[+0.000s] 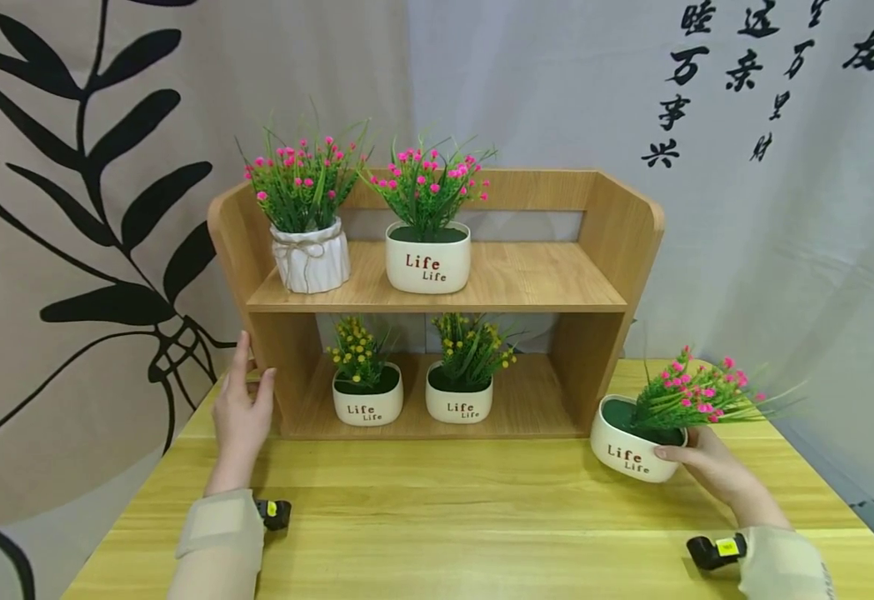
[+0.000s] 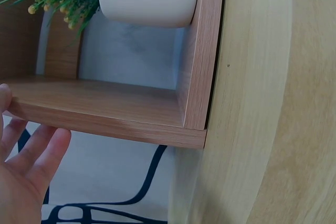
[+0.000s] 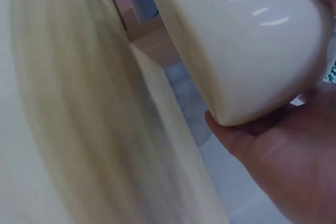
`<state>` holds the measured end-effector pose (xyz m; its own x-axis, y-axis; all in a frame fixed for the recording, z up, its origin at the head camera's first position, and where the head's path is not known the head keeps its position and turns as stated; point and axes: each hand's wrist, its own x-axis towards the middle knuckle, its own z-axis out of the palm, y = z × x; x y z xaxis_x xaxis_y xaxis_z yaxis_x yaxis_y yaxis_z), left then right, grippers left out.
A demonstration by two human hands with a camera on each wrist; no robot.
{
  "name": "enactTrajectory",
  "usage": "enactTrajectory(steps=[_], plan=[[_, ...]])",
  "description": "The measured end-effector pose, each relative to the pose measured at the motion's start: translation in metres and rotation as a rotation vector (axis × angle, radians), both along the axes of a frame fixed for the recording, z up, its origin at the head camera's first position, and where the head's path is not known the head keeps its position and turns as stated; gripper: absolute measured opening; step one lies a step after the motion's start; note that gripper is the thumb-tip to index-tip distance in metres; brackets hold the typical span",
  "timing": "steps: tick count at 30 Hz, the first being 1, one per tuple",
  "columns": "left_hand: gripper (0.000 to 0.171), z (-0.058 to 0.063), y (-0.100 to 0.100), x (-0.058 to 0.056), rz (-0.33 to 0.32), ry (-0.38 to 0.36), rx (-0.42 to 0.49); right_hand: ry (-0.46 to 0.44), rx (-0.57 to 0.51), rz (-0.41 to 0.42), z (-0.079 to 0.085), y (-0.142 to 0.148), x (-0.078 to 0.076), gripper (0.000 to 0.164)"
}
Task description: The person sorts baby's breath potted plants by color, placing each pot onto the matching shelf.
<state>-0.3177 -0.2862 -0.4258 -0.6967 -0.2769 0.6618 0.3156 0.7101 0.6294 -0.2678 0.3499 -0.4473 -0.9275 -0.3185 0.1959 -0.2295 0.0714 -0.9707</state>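
Observation:
My right hand [image 1: 714, 467] grips a white oval pot of pink flowers [image 1: 637, 442] by its right side, thumb on the front. This potted plant is tilted to the right, just beyond the shelf's right end. In the right wrist view, fingertips [image 3: 223, 132] reach under the base of the pot [image 3: 252, 51]. At the other end, my left hand [image 1: 245, 417] touches the side panel of the wooden shelf [image 1: 437, 302]. Its fingers [image 2: 50, 156] lie fairly straight along the panel's outer face, with the thumb at the front edge.
Upstairs on the shelf stand pink flowers in a white twine-tied pot [image 1: 312, 257] and in an oval pot [image 1: 427, 262]. Below are two smaller pots of yellow flowers, one left [image 1: 367, 404] and one right [image 1: 459, 402]. A printed curtain [image 1: 511, 83] hangs behind the wooden table [image 1: 437, 517].

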Motion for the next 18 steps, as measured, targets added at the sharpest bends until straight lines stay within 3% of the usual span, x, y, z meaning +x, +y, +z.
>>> enactTrajectory(steps=[5, 9, 13, 16, 18], plan=[[0.072, 0.000, -0.001, 0.000, 0.000, 0.015, -0.011, -0.002, 0.051, 0.058, 0.009, -0.007, 0.002, 0.034], [0.072, -0.001, 0.000, -0.001, 0.001, 0.021, -0.015, -0.017, 0.194, 0.008, 0.020, -0.015, 0.007, 0.019], [0.073, -0.001, -0.001, -0.001, 0.001, 0.013, -0.017, -0.028, 0.359, -0.108, 0.028, -0.025, 0.013, 0.056], [0.073, -0.001, -0.001, -0.002, -0.001, 0.017, -0.017, -0.075, 0.417, -0.118, 0.033, -0.029, 0.016, 0.081], [0.074, -0.001, -0.002, -0.002, -0.003, 0.020, -0.017, -0.132, 0.486, -0.118, 0.039, -0.031, 0.018, 0.089]])
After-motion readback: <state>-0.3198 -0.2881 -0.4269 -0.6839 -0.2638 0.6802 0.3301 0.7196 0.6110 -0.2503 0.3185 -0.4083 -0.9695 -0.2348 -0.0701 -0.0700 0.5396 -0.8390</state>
